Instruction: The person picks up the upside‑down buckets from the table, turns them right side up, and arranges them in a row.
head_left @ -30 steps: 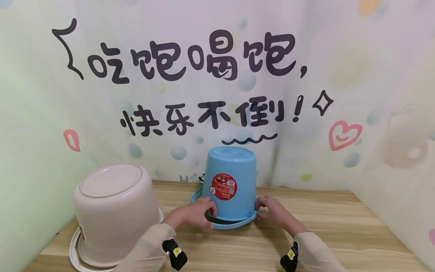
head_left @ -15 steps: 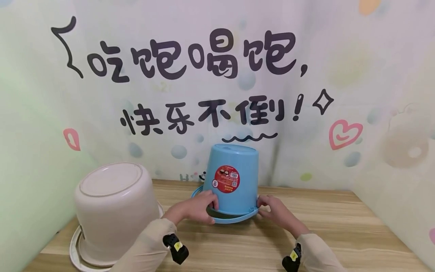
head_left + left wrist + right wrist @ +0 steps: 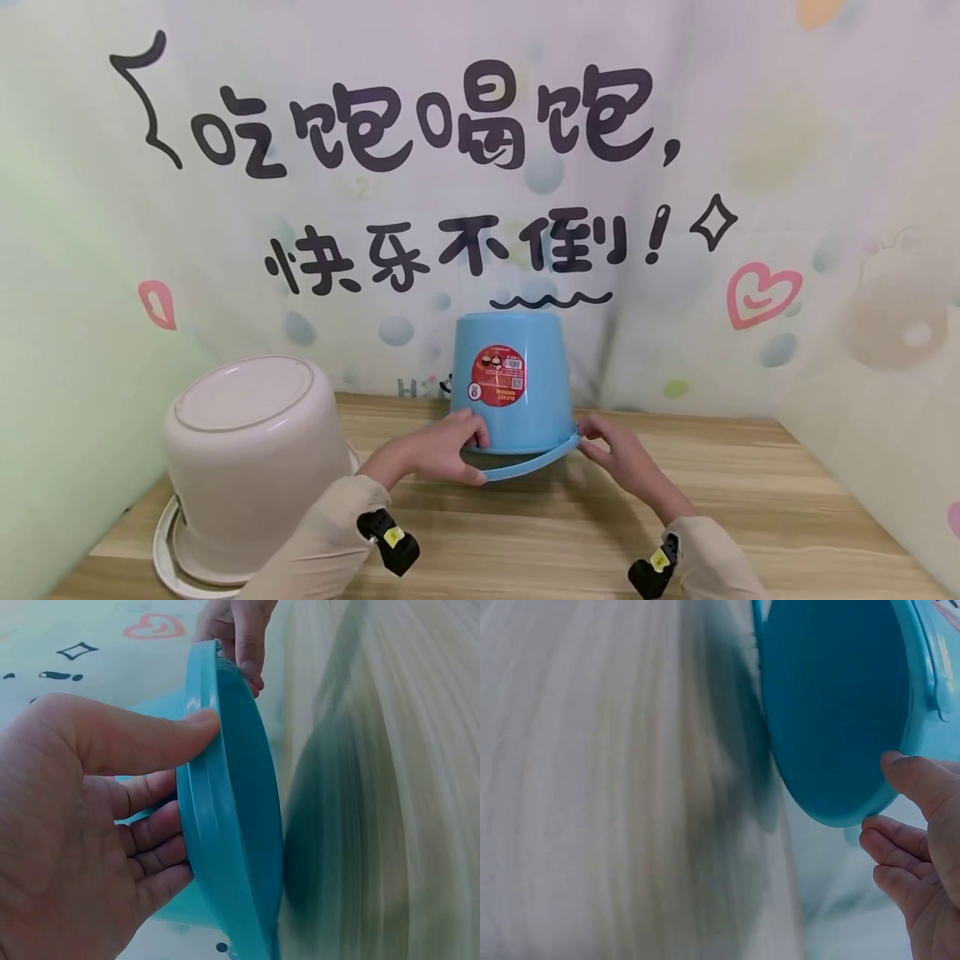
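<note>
The left hand [image 3: 444,448] grips the near rim and handle [image 3: 532,468] of the upside-down blue bucket [image 3: 546,408], thumb over the handle. The right hand [image 3: 618,454] pinches its rim at the right. The bucket is between both hands, its near edge raised off the table [image 3: 540,542]. Left of the left hand, partly behind the left sleeve [image 3: 326,529], a pale bucket [image 3: 251,475] stands upside down. Beyond the hands rises a printed backdrop [image 3: 675,342].

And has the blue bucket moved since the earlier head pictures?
Yes, upward: in the head view, the blue bucket and its red sticker sit higher against the table's back edge than before.
</note>
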### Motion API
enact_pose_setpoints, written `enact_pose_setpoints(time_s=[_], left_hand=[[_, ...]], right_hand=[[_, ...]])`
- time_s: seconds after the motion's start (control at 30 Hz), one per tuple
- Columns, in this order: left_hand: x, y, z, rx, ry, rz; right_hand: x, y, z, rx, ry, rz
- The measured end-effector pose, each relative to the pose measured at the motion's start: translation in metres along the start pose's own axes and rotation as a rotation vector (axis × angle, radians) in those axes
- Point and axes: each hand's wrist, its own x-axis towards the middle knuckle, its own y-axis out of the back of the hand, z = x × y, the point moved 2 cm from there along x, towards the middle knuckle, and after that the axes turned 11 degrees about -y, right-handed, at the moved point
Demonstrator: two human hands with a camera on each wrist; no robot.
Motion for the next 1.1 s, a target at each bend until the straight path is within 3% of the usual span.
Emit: enact_pose_setpoints(time_s=[0.33,0.63,0.9,1.1], left_hand=[[0.005,0.02,0.019,-0.008,-0.028,-0.004],[0.008,0.04,0.035,-0.075,0.011,0.035],[0.015,0.052,0.047,-0.135,0.086,0.084],[0.018,0.063,0.054,-0.33,0.149,0.142]], right_hand=[[0.007,0.021,-0.007,0.114,-0.09,-0.009],[0.019,0.041,-0.024,0.129,-0.076,0.011],[0.034,0.06,-0.034,0.025,-0.047,0.048],[0.048,0.074,-0.043,-0.067,-0.052,0.019]])
